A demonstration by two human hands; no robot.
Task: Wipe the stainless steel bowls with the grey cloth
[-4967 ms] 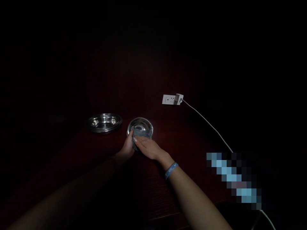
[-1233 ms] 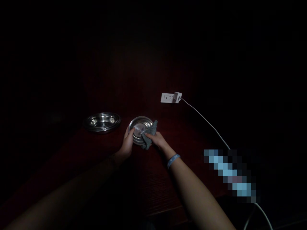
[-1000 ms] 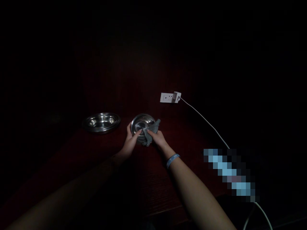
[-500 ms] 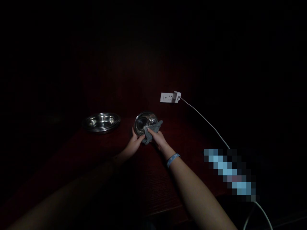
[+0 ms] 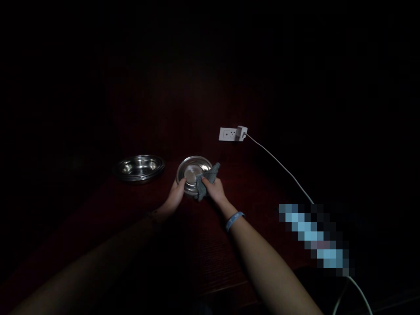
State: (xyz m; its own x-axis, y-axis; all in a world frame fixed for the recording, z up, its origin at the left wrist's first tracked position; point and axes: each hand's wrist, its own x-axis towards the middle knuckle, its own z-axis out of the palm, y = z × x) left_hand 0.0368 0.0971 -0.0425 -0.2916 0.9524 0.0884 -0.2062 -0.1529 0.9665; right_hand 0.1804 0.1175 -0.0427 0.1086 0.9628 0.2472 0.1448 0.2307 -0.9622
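A shiny round metal bowl point(image 5: 191, 169) is held up between both hands, its inside facing me. My left hand point(image 5: 176, 192) grips the bowl's left lower rim, thumb on the inside and fingers behind. A grey cloth point(image 5: 207, 183) lies folded over the right side of the rim. My right hand point(image 5: 215, 189) is closed on that cloth, its thumb pressing it against the bowl's inner side. The fingers behind the bowl are hidden. A blue band point(image 5: 235, 221) circles my right wrist.
Several nested metal dishes point(image 5: 139, 168) stand on the dark red table point(image 5: 216, 249) to the left. On the wall behind is a white socket point(image 5: 227, 134) with a plugged-in charger point(image 5: 242, 132). Its white cable point(image 5: 285, 167) runs down to a blurred-out object point(image 5: 315, 238) at the right.
The bowl has turned from a sideways tilt to face me and shifted slightly left. My left hand has moved left, its thumb now inside the rim. The cloth stays in my right hand.
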